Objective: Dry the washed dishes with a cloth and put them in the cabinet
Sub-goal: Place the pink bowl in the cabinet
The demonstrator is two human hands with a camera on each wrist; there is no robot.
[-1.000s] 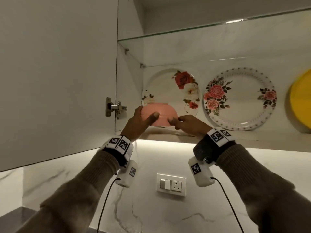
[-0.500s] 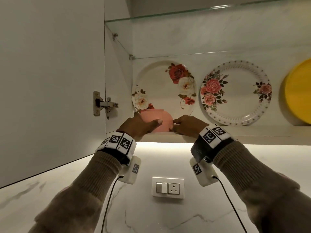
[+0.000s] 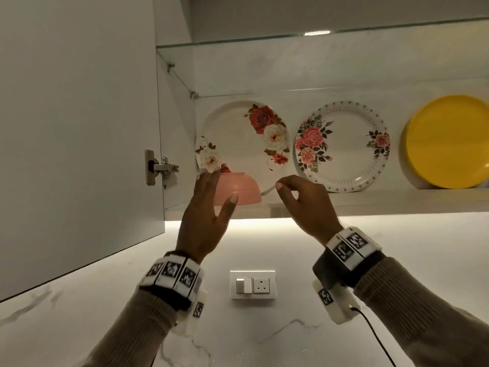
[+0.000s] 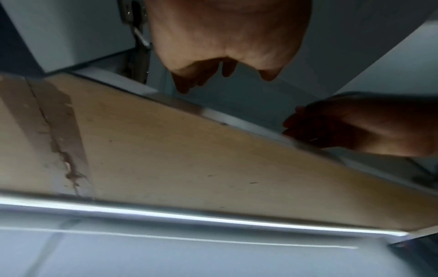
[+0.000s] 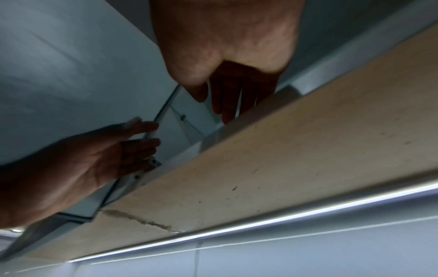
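Note:
A pink bowl [image 3: 239, 188] stands upside down at the left end of the cabinet's lower shelf [image 3: 370, 201], in front of a rose-patterned plate [image 3: 243, 139]. My left hand [image 3: 218, 190] hovers just before the bowl with straight, spread fingers and holds nothing. To the right of the bowl, my right hand [image 3: 288, 194] hangs with loosely curled fingers and is empty too. In the left wrist view the left hand [image 4: 213, 78] points into the cabinet. The right wrist view shows the right hand [image 5: 225, 105] above the shelf edge, with no bowl in sight.
A second floral plate [image 3: 341, 147] and a yellow plate [image 3: 447, 141] lean against the cabinet's back wall. The cabinet door [image 3: 79, 128] stands open on the left, its hinge [image 3: 160, 168] close to my left hand. A glass shelf [image 3: 317, 35] runs above. A switch and socket [image 3: 252, 284] sit on the wall below.
Both hands have let go of the pink bowl and drawn back from it. The bowl now stands alone on the shelf.

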